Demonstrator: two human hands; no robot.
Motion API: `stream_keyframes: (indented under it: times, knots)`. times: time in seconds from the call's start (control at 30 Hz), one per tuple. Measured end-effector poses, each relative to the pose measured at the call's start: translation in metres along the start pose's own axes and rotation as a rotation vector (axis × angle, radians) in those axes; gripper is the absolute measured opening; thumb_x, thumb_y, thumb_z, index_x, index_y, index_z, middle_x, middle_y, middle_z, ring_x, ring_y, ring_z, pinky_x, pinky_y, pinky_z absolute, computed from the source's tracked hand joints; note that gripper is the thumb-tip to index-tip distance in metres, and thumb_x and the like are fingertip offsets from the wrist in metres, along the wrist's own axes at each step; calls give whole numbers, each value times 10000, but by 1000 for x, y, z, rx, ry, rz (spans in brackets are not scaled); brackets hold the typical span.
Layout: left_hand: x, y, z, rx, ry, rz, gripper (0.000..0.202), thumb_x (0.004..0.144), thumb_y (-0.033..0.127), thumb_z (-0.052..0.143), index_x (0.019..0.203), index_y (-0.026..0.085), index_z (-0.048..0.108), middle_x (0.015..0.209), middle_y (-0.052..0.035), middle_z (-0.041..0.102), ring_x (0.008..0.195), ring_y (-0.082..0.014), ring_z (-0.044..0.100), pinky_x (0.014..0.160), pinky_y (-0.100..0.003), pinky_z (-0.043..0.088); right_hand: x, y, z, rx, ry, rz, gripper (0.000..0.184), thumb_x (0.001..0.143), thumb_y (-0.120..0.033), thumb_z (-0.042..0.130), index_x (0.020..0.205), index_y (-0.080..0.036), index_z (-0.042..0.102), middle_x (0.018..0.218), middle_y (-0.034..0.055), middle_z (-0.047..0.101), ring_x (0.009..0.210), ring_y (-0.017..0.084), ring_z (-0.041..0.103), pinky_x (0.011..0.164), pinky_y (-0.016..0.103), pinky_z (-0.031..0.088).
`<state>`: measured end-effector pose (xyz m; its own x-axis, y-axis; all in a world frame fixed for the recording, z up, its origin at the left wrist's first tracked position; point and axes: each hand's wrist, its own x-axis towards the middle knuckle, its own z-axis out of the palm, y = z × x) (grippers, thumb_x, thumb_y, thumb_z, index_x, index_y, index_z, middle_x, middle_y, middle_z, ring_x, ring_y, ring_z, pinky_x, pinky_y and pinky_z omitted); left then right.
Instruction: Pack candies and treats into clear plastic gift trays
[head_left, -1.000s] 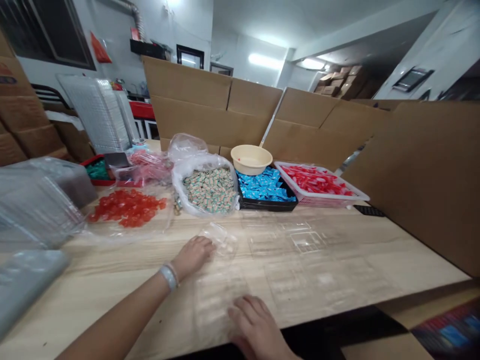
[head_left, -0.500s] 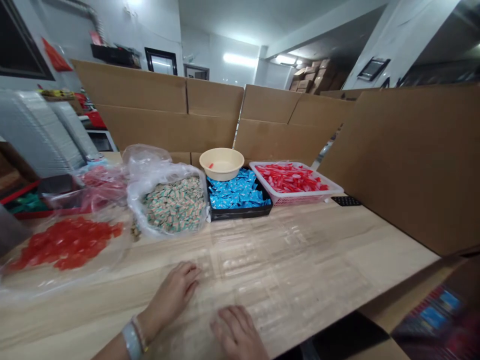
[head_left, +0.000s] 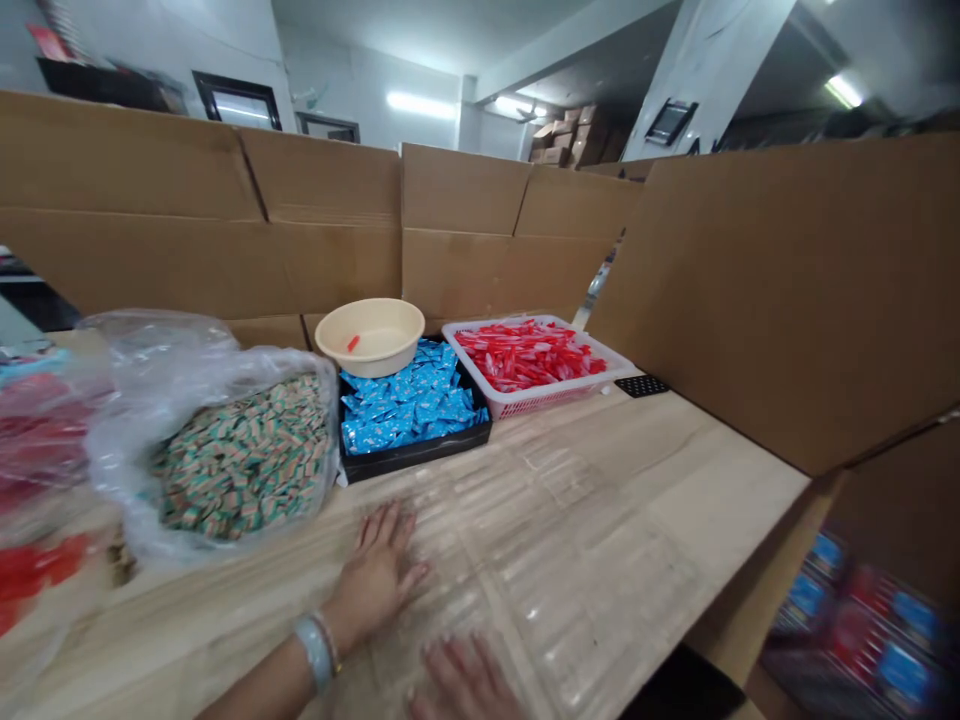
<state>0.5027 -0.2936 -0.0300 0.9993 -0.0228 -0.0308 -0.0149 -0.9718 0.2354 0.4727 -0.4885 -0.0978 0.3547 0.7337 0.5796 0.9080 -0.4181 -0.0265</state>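
Observation:
My left hand (head_left: 379,572) lies flat with fingers spread on clear plastic trays (head_left: 570,560) spread over the wooden table (head_left: 720,480). A bracelet is on that wrist. My right hand (head_left: 461,685) rests at the bottom edge, fingers stretched out on the same clear plastic, blurred by motion. Just beyond my left hand sits a plastic bag of green-and-tan wrapped candies (head_left: 232,460) and a black tray of blue wrapped candies (head_left: 409,410).
A cream bowl (head_left: 370,335) sits on the blue candies. A white basket of red wrapped candies (head_left: 532,360) stands to the right, a bag of red sweets (head_left: 34,440) at the left. Cardboard walls (head_left: 787,290) surround the table. A box of colourful packs (head_left: 862,620) lies lower right.
The view has swung right, so the candy bags slid leftward in frame. My left hand moved from a small clear lid to lie flat on the trays; my right hand stayed low.

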Motion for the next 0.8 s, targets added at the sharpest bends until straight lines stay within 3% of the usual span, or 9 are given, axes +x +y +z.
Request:
stream_keyframes:
  times: [0.07,0.13,0.23,0.3,0.37,0.47,0.57,0.67,0.8]
  knots:
    - [14,16,-4,-16,8,38,583,781,503,375,1281,209,319,1387,-117,218,1266,-276,172,998,-469,192,20,57,-25,10,-152,133,479,763,-339,511,1222,-272,397,1212,79,496,1109,259,438,915,449,328]
    - [34,37,-4,-52,-3,107,576,777,480,404,1281,218,316,1390,-104,217,1271,-261,159,1008,-453,182,41,126,-46,-76,-267,380,468,786,-335,476,1229,-201,407,1285,126,402,1177,270,349,956,476,249]
    - [64,65,3,-106,-44,188,605,751,472,460,1280,214,319,1390,-108,216,1272,-266,150,1018,-441,175,61,212,-53,-191,-434,600,449,831,-360,394,1233,-160,411,1306,142,365,1203,268,300,961,472,216]
    - [80,75,7,-134,-52,215,619,736,464,491,1280,223,317,1391,-110,210,1271,-273,148,1018,-449,179,62,242,-45,-221,-516,641,461,844,-391,356,1239,-158,403,1292,142,387,1197,269,306,961,475,198]
    - [96,76,3,-159,-22,253,598,741,448,496,1273,235,325,1387,-105,225,1269,-269,160,1013,-456,198,57,252,-37,-229,-545,625,469,844,-425,336,1226,-166,422,1259,140,430,1163,272,351,960,483,178]
    - [136,67,-22,-188,125,315,501,776,394,464,1239,226,374,1357,-98,290,1248,-253,222,1003,-443,241,61,257,-36,-236,-468,593,492,828,-459,346,1206,-162,447,1222,150,461,1099,282,408,949,483,188]
    - [201,57,-59,-205,283,353,430,787,325,454,1194,189,431,1293,-106,373,1199,-236,310,995,-398,271,94,287,-51,-237,-264,577,489,823,-417,380,1225,-141,418,1208,160,457,1077,281,412,925,444,252]
    - [281,51,-88,-241,329,297,405,763,282,479,1143,139,479,1216,-118,449,1135,-223,392,985,-344,283,138,354,-69,-198,-60,651,456,826,-374,390,1217,-143,420,1198,159,445,1073,269,410,884,395,311]
    - [383,42,-100,-285,323,189,413,709,263,533,1077,75,517,1110,-153,529,1057,-251,470,935,-333,330,168,465,-79,-145,41,927,501,812,-385,418,1192,-59,434,1201,233,401,1095,305,386,889,397,275]
